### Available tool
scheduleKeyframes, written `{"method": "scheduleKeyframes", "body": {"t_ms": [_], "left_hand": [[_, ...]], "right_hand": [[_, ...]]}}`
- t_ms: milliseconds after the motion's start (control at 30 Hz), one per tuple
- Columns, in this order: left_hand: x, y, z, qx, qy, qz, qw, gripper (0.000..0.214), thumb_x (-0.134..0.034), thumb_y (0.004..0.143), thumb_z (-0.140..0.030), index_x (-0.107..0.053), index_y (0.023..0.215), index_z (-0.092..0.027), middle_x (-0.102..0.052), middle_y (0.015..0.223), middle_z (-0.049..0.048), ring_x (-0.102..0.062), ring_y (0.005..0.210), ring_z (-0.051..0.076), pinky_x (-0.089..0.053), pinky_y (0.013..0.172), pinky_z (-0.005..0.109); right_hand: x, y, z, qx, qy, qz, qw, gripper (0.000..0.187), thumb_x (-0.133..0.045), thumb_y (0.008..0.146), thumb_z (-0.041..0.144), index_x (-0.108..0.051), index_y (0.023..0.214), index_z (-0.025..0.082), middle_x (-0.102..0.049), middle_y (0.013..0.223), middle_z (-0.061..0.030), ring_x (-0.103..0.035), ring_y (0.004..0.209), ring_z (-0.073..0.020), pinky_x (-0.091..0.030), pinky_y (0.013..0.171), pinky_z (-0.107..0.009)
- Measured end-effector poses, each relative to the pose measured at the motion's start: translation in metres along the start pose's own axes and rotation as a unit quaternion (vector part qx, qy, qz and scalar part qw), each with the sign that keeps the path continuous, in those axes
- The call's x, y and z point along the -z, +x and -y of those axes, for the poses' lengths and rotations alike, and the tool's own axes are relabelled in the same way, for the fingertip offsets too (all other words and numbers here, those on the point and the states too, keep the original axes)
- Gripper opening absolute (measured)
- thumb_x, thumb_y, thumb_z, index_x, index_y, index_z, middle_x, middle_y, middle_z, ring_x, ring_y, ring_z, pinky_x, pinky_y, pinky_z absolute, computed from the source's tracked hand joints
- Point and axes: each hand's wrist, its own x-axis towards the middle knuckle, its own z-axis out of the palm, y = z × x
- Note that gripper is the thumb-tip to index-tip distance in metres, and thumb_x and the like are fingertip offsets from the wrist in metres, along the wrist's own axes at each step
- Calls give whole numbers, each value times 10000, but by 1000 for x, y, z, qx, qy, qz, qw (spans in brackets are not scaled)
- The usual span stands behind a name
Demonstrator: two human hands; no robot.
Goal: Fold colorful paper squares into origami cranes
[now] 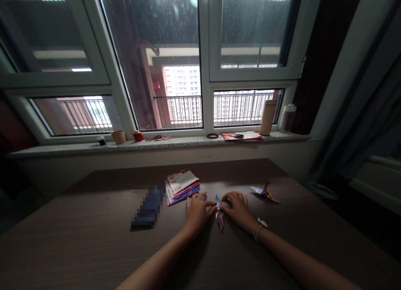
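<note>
A narrow piece of folded paper [220, 221], printed in blue, red and white, lies on the table between my hands, one point away from me and one toward me. My left hand [199, 210] has its thumb and forefinger closed on the paper's left side. From the right, the fingers of my right hand [237, 206] close on the same paper near its middle. The fingertips cover part of it. A folded paper crane [265, 192] rests on the table to the right of my right hand. Just beyond my left hand sits a stack of printed paper sheets [182, 185].
A dark, pixelated flat object [148, 208] lies left of the stack on the brown table [78, 235]. On the windowsill [184, 143] stand a paper cup [118, 137], a red spool [138, 136], a tan flask [268, 117], and scissors [239, 136] on papers.
</note>
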Motion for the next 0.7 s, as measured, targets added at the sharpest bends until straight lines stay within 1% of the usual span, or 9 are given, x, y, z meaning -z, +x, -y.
{"method": "scheduleKeyframes", "body": {"t_ms": [200,400,533,633,700], "left_hand": [[-2,-1,2,-13,14,-17,1000,178,-643,832,-490,-742,960,-416,-549,1357,-10,-404,1275,282,-182,1094,566],[-2,-1,2,-10,13,-19,1000,190,-643,821,-513,-747,947,-414,-554,1348,-1,-410,1266,295,-195,1080,591],[-1,-2,1,-16,22,-29,999,188,-636,826,-508,-749,941,-410,-563,1333,1,-412,1261,297,-184,1082,596],[0,-3,0,-27,32,-37,998,187,-629,835,-499,-746,950,-409,-564,1330,4,-403,1266,299,-159,1084,604],[0,-4,-1,-27,35,-37,998,183,-630,835,-498,-746,946,-409,-560,1336,2,-389,1275,304,-143,1083,612]], "right_hand": [[4,-2,2,36,-26,6,999,156,-596,836,370,-698,901,271,-640,1054,-26,-450,1146,-246,-205,1062,-429],[4,-4,2,59,-45,-14,997,145,-597,854,360,-724,865,290,-657,1055,-9,-433,1168,-258,-157,1083,-474],[5,-5,3,56,-56,-10,997,153,-588,857,357,-712,917,288,-651,1056,-23,-454,1147,-259,-188,1072,-479],[5,-5,4,54,-55,-8,997,186,-586,860,368,-708,991,318,-642,1070,-26,-458,1147,-260,-216,1059,-471],[5,-5,3,52,-55,-6,997,191,-587,861,379,-720,989,332,-638,1085,-27,-452,1156,-262,-219,1057,-466]]}}
